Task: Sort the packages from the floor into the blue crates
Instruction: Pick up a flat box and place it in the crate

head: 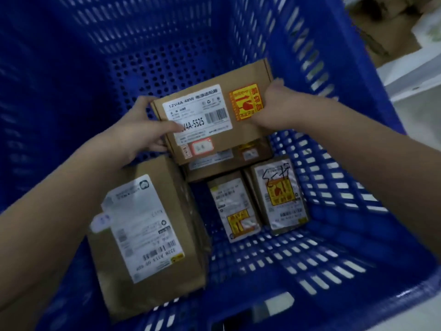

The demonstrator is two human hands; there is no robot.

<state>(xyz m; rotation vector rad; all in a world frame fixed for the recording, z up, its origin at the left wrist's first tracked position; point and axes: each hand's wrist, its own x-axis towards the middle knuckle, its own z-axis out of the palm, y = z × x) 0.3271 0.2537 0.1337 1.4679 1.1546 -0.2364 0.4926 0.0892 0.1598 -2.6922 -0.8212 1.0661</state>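
Blue crate (pixel 346 144) interior, several parcels on its floor. Our left hand (pixel 140 132) and right hand (pixel 272 108) pinch the flat box (pixel 214 111) by its short ends. Its long axis spans between our grips, directly above another box (pixel 229 161).

A blue crate (pixel 334 163) with slotted walls and a perforated floor holds several brown cardboard packages. A flat box (pixel 212 113) with a white barcode label and a yellow-and-red sticker is tilted above a similar box (pixel 229 163) partly hidden beneath it. A large box (pixel 145 237) with a long white label lies at the left. Two small packages (pixel 235 206) (pixel 279 194) sit side by side, both carrying yellow stickers.
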